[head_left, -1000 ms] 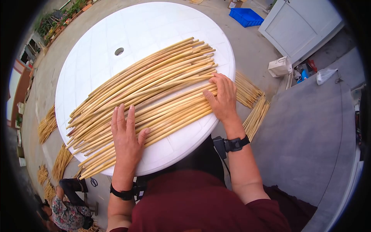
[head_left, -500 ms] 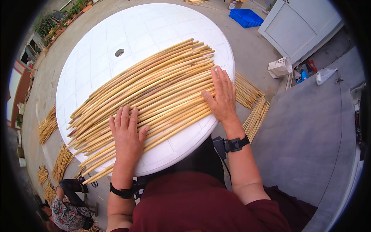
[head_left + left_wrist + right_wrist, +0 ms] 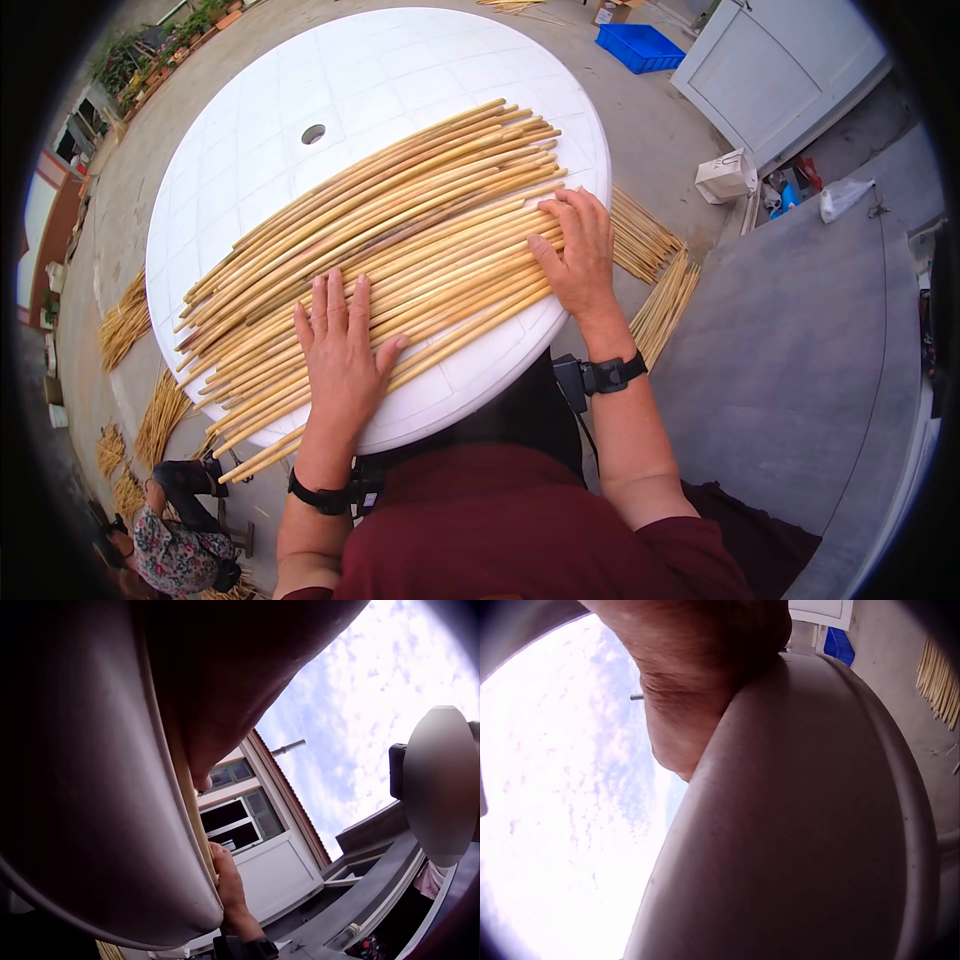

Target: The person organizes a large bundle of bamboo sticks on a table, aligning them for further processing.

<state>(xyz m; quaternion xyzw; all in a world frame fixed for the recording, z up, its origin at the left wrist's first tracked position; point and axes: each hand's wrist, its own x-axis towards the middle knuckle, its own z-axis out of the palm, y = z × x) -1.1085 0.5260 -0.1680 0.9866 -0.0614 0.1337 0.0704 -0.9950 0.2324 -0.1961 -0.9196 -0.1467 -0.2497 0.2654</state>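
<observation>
A broad layer of long pale bamboo sticks lies spread slantwise across a round white table. My left hand rests flat on the near sticks, fingers straight and spread. My right hand presses on the stick ends near the table's right rim, fingers lightly bent over them. The left wrist view shows the table's underside, a stick edge and the other hand beyond. The right wrist view shows only my palm against the table rim.
More stick bundles lie on the concrete to the right of the table and at the left. A crouching person is at bottom left. A blue crate, a white door and a white box stand at the back right.
My left hand has slid slightly right and forward over the sticks. My right hand's fingers have drawn back and bent a little. The near sticks have shifted toward the table edge.
</observation>
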